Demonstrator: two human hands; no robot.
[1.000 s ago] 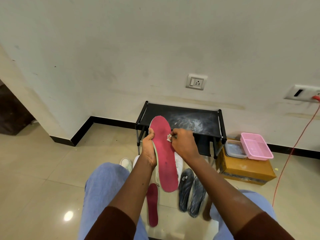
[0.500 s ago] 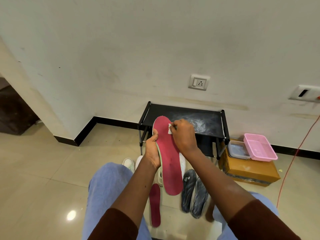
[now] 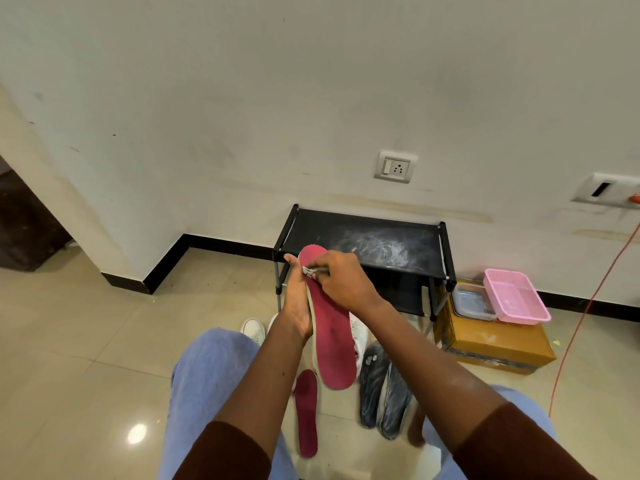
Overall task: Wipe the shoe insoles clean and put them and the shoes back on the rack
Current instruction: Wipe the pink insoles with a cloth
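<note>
Insole wiped at the toe, held up over the floor

Insole [image 3: 330,327], red, stands on its long axis in front of the person, toe up and heel down. The left hand [image 3: 294,299] has its grip closed along the left edge near the middle, thumb up toward the toe. The right hand [image 3: 341,282] has its grip pinched on a small white wipe [image 3: 309,270], pressed against the red face just below the toe.

To do this step well, I would keep the left hand firm so the insole does not bend away from the pressure, and draw the wipe in long strokes from toe to heel, covering the full width and the edges. The wipe looks small, so folding it to a fresh side may help.

Below the hands, a second red insole [image 3: 307,410] lies on the floor [image 3: 86,341], with two dark insoles [image 3: 384,393] just to its right. White shoes [image 3: 254,330] sit on the floor behind the held insole, partly hidden. The black rack [image 3: 381,244] stands against the wall, its top shelf dusty. Beside it a cardboard box [image 3: 491,344] carries a pink basket [image 3: 512,301].
</note>
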